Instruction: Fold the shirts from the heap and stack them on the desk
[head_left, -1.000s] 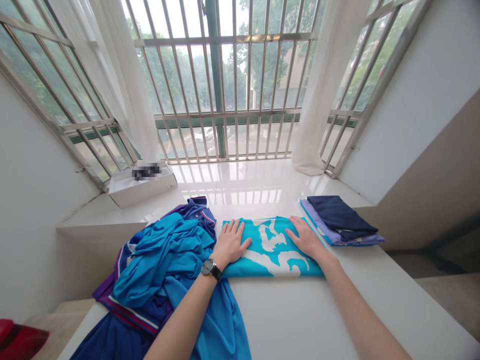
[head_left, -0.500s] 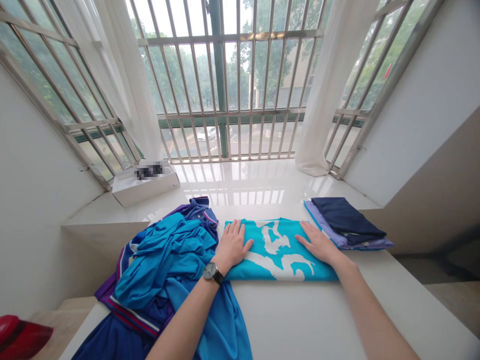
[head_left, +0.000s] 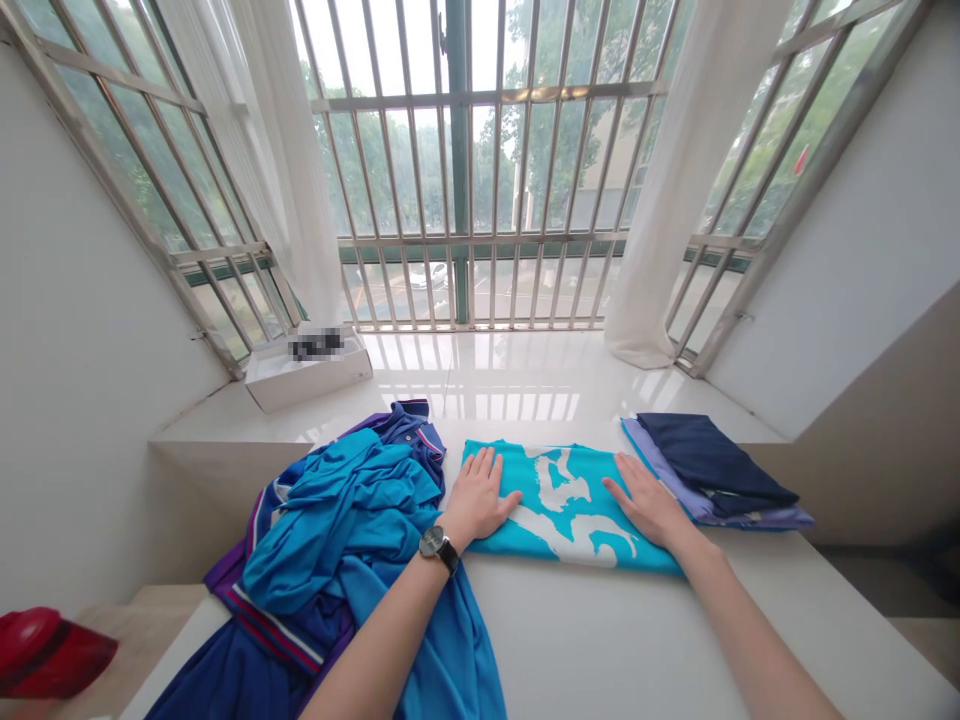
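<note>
A folded turquoise shirt (head_left: 525, 535) with large white brush-style lettering lies flat on the white table (head_left: 570, 640). My left hand (head_left: 481, 497) rests on its left end with the fingers stretched out; a dark-strapped wristwatch (head_left: 433, 543) is on that wrist. On the shirt's right end lies my right hand (head_left: 643, 497), palm down, fingers extended. Left of the shirt is a loose heap of blue and purple clothes (head_left: 345, 520) with striped trim. To its right sits a stack of folded clothes (head_left: 712, 465), navy on top of lilac.
Behind the table is a glossy white window sill (head_left: 517, 375). A white box (head_left: 311, 380) with a blurred-out item stands on it at the left. White curtains (head_left: 652, 270) hang before the barred window. A red object (head_left: 56, 650) is at the lower left edge.
The camera view has turned a little, so the scene sits slightly further right and lower. Both hands stay flat on the folded shirt, with hardly any movement over it.
</note>
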